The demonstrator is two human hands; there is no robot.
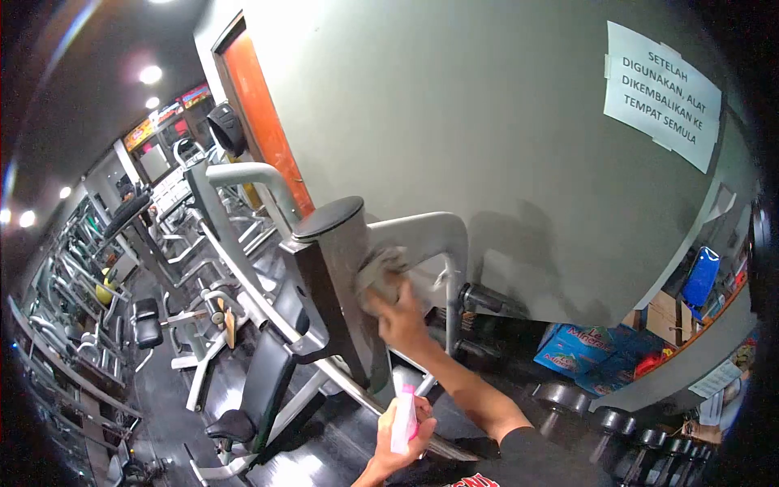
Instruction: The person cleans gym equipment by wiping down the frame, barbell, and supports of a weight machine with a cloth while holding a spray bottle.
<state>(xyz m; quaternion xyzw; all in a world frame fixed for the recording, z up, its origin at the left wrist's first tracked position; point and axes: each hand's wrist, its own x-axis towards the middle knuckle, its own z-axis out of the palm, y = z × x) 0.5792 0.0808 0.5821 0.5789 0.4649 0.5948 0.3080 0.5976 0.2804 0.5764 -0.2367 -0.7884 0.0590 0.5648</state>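
Observation:
My right hand (402, 318) presses a greyish cloth (381, 272) against the side of the dark upright column (329, 276) of a gym machine. The cloth and fingers are slightly blurred. Lower down, my left hand (389, 442) is closed around a bottle with a pink and white top (403, 418), which looks like a spray bottle; its lower part is hidden. A round black cap (329, 217) tops the column, and a grey tubular arm (422, 231) curves out behind the cloth. The machine's black padded backrest (272, 377) stands to the left.
Dumbbells (613, 426) line the floor at lower right. Blue printed boxes (576, 349) sit by the grey wall (454, 105), which bears a paper sign (664, 93). More machines (195, 325) fill the left side, and an orange door (264, 114) stands behind.

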